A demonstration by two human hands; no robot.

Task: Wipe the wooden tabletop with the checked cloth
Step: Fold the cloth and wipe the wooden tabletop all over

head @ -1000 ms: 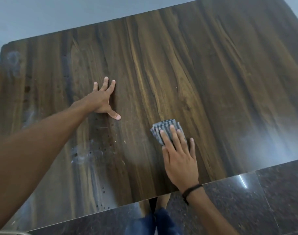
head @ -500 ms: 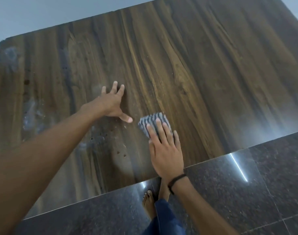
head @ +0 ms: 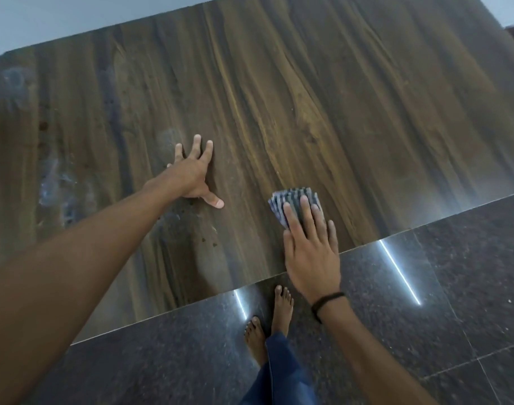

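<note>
While the left hand [head: 195, 178] lies flat on the wooden tabletop [head: 323, 92] with fingers spread wide, the right hand [head: 310, 252] presses straight fingers onto the folded checked cloth [head: 291, 200] beneath its fingertips, near the table's front edge.

Wooden tabletop [head: 308, 97]: folded checked cloth [head: 291, 198] near front edge; pale smears [head: 57, 185] left.

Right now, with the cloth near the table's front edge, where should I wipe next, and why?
Probably slide the right hand and checked cloth leftward onto the dark specks near the left hand; whitish smears lie farther left.
</note>
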